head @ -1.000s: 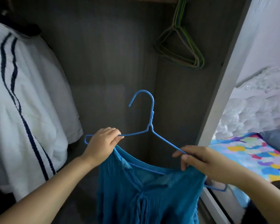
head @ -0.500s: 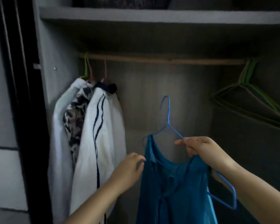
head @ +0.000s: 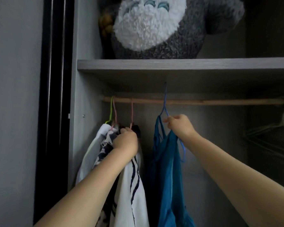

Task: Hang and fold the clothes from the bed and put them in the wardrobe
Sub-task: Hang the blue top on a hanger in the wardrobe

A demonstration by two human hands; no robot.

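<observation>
Three garments hang left of one teal dress (head: 166, 169) on the rod (head: 203, 101). Its blue hanger (head: 165, 102), pinched by the right hand (head: 179, 124), has risen to the rod. The left hand (head: 126, 141) now grips the white garment (head: 131, 185), fingers curled.

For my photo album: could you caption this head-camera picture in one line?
Right hand lifts a blue hanger with a teal dress to the wardrobe rail; left hand grips hung clothes.

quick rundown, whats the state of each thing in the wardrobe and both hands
blue hanger: hook raised over the rod, whether it rests on it unclear
teal top: hanging on the blue hanger
right hand: pinching the blue hanger's shoulder
left hand: gripping the hung clothes
white striped garment: hung on the rod
rod: level under the shelf
plush toy: sitting on the shelf
</observation>
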